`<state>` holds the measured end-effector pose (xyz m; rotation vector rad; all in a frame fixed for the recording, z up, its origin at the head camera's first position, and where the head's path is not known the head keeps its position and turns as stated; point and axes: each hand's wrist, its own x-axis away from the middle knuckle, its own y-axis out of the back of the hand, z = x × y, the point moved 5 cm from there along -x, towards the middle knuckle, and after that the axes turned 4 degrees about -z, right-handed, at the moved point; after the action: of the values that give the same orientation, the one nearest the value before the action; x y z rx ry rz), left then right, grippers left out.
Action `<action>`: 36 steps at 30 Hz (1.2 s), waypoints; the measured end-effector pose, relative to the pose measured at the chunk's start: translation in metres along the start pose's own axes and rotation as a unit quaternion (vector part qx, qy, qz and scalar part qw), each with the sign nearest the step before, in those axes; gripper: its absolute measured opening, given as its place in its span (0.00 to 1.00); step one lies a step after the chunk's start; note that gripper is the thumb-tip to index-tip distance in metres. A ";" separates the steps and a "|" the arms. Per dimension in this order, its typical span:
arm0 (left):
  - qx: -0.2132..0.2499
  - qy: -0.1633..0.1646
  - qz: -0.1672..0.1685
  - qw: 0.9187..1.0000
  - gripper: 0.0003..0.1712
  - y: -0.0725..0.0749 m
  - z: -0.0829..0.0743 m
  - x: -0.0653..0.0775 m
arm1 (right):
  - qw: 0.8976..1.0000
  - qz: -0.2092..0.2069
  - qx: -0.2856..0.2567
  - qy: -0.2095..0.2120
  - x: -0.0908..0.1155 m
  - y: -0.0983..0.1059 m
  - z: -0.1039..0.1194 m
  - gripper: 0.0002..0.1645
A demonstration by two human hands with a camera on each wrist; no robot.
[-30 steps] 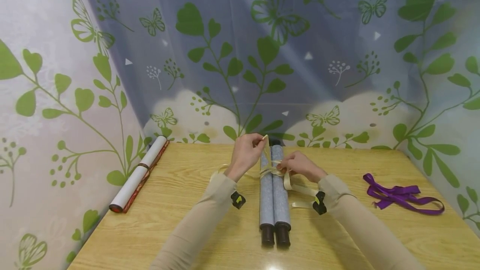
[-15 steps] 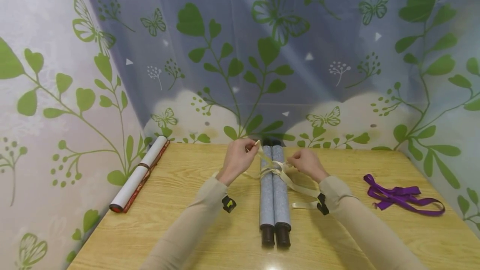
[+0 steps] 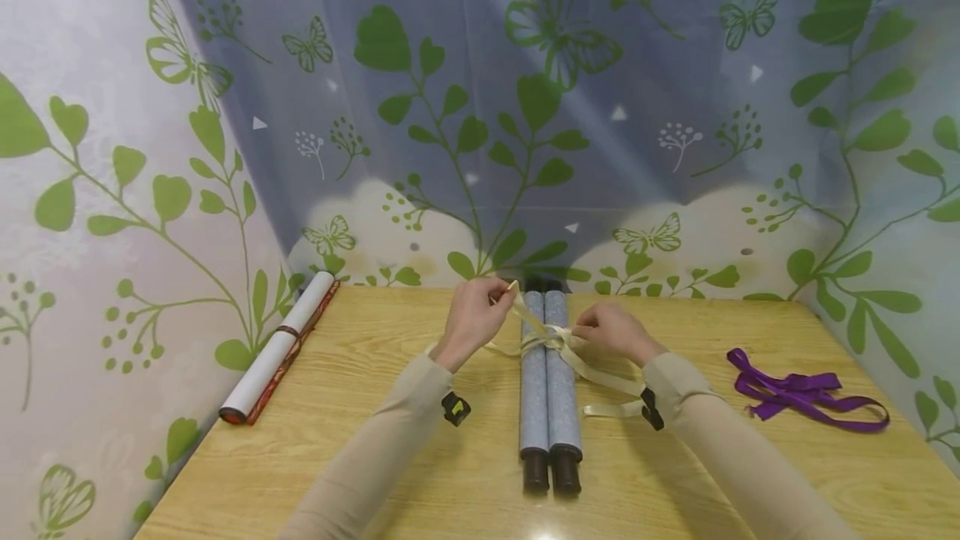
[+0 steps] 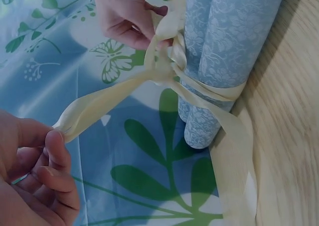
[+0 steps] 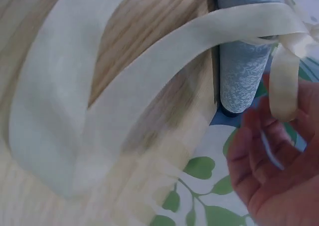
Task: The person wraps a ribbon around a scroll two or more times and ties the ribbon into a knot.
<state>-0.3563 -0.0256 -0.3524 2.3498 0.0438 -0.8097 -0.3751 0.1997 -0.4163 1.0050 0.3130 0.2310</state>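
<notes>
Two rolled scrolls (image 3: 533,407) covered in pale blue floral material lie side by side, with dark brown end knobs. A cream ribbon (image 3: 596,376) is wrapped round both, with a knot and loops on top. My left hand (image 3: 474,319) is left of the scrolls, pinching a stretched loop of the ribbon (image 4: 102,104) between thumb and fingers. Just right of the knot, my right hand (image 3: 613,332) holds a shorter ribbon loop (image 5: 284,89) with its fingertips. One ribbon tail trails rightward under the right wrist. The exact crossing inside the knot is too small to tell.
A white scroll (image 3: 258,377) with a red-patterned edge and a brown tie lies at the table's left. A purple ribbon (image 3: 817,407) is heaped on the right. The wooden table (image 3: 360,440) meets a leaf-patterned curtain (image 3: 420,148) behind.
My left hand has moved left and slightly down, drawing its ribbon loop away from the scrolls. My right hand has shifted right from the knot. The ribbon round the scrolls now looks neater.
</notes>
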 end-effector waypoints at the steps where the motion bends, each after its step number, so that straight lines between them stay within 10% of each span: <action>1: 0.001 0.003 0.004 1.000 0.10 0.000 0.002 0.002 | 1.000 -0.005 -0.009 -0.021 0.001 0.001 -0.002 0.13; 14: -0.003 0.032 0.053 0.998 0.09 0.008 0.029 0.021 | 0.985 -0.057 -0.027 -0.158 0.011 0.013 -0.023 0.22; 30: 0.019 0.088 0.122 0.988 0.10 0.022 0.065 0.039 | 0.995 -0.088 0.045 -0.007 0.013 0.031 -0.030 0.15; 36: 0.017 0.092 0.124 0.988 0.11 0.023 0.065 0.037 | 0.992 -0.093 0.057 -0.058 0.021 0.031 -0.038 0.25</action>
<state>-0.3566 -0.0885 -0.3996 2.3941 -0.1817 -0.4765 -0.3704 0.2532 -0.4120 1.0900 0.3142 -0.0139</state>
